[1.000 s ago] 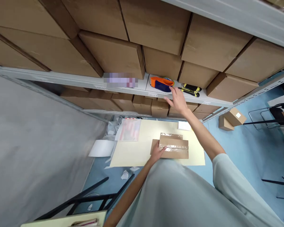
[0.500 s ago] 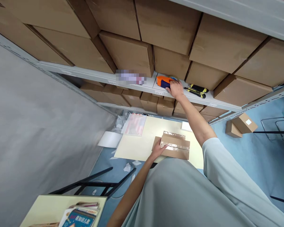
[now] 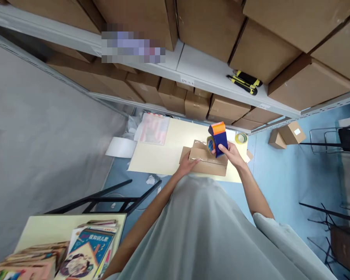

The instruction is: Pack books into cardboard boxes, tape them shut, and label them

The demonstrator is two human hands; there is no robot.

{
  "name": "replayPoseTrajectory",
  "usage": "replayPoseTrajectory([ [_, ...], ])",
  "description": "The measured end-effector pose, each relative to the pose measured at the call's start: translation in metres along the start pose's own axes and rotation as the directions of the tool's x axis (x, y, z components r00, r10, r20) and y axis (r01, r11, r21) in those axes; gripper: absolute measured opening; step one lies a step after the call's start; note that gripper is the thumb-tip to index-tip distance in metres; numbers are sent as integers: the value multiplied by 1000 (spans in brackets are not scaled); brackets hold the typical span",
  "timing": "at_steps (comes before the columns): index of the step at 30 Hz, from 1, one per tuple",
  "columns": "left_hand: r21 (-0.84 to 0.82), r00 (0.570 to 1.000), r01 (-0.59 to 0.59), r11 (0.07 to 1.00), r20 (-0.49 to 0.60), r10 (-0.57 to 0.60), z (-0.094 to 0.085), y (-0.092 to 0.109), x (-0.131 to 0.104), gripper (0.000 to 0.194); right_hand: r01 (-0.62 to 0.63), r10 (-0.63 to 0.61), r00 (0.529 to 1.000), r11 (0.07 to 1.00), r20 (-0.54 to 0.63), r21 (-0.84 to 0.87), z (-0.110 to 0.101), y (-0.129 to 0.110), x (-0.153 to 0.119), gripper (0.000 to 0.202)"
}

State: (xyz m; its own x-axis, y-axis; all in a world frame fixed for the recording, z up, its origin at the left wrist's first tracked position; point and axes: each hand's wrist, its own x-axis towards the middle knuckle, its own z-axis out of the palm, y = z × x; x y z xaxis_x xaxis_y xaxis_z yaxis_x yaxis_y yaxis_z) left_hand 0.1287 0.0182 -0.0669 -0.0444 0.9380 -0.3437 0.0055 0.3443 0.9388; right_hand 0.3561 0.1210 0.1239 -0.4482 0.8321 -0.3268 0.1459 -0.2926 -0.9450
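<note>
A small cardboard box (image 3: 210,166) with clear tape on it lies on the cream table, close to my body. My left hand (image 3: 188,163) grips its left end, fingers over the top. In my right hand (image 3: 232,153) is an orange and dark blue tape dispenser (image 3: 221,140), held just above the right part of the box. The dispenser's tape roll (image 3: 210,144) faces left, and it hides part of the box's far side.
Above the table (image 3: 151,157), a grey shelf (image 3: 205,64) bears cardboard boxes and several yellow-black box cutters (image 3: 245,82). A tape roll (image 3: 241,138) lies at the table's right. Magazines (image 3: 89,249) are stacked on another table, lower left.
My right hand has brought the tape dispenser down from the shelf to the box. My left hand stays on the box. The view has tilted down.
</note>
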Motion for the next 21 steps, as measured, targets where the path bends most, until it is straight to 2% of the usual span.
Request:
replayPoseTrajectory([
  [2, 7, 1000, 27, 1000, 14, -27, -1, -2, 0, 76, -91, 91, 996, 992, 0, 85, 3, 24, -30, 63],
  [5, 39, 998, 66, 997, 6, -66, -3, -2, 3, 74, -182, 191, 981, 970, -44, 163, 8, 47, -57, 63],
  [9, 69, 995, 95, 993, 6, -96, -4, 0, 7, 71, -223, 238, 965, 965, -110, 136, 12, 55, -68, 71],
  [13, 149, 993, 109, 983, -59, -101, -3, 2, 4, 80, -259, 263, 964, 963, -52, 70, 8, 51, -66, 71],
  [15, 230, 991, 60, 971, -129, -31, -3, 9, 0, 93, -276, 277, 961, 961, -31, 28, 4, 49, -63, 68],
  [17, 312, 981, -47, 949, -163, 103, -4, 21, -5, 99, -288, 288, 958, 957, -16, -20, 0, 48, -61, 65],
  [19, 337, 964, -163, 927, -146, 223, -7, 39, -10, 87, -293, 294, 956, 954, 3, -65, -4, 47, -59, 62],
  [21, 266, 968, -196, 944, -100, 230, -10, 62, -15, 64, -291, 295, 955, 951, 25, -100, -7, 47, -57, 59],
])
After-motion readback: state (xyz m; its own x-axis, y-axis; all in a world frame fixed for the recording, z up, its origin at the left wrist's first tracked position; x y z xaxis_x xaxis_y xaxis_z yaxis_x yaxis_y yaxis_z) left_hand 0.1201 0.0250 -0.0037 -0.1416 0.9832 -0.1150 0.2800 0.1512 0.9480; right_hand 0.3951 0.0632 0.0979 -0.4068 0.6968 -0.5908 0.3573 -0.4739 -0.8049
